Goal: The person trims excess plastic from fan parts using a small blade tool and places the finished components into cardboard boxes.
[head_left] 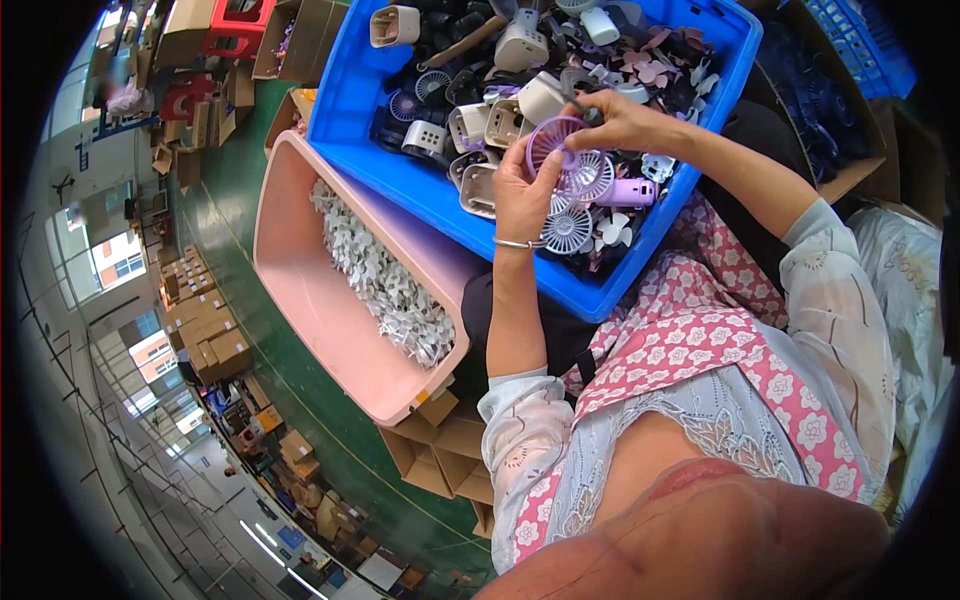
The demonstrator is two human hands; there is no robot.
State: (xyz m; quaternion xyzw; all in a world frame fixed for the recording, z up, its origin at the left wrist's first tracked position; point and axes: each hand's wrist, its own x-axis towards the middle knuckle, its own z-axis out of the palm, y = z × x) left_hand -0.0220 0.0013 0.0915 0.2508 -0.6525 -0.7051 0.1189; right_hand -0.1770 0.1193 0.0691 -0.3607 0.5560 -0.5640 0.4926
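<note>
Over the blue bin [395, 185], my left hand [525, 190] grips a round purple fan grille [553, 140] from its near side, thumb across it. My right hand [615, 122] has its fingers closed at the grille's far right edge, next to a small dark part that is hard to make out. Just below the grille lie a clear fan grille [586, 176] and a white round grille [568, 230]. A purple fan body [628, 193] is to their right. Beige housings [478, 190] and small fan blades [655, 70] fill much of the bin.
A pink tub [300, 290] holds a heap of white blades [385, 275] left of the blue bin. Cardboard dividers [440, 455] stand below it. At the upper right are a carton of dark parts [815, 100] and a blue basket [860, 40]. Stacked cartons [205, 320] stand across the green floor.
</note>
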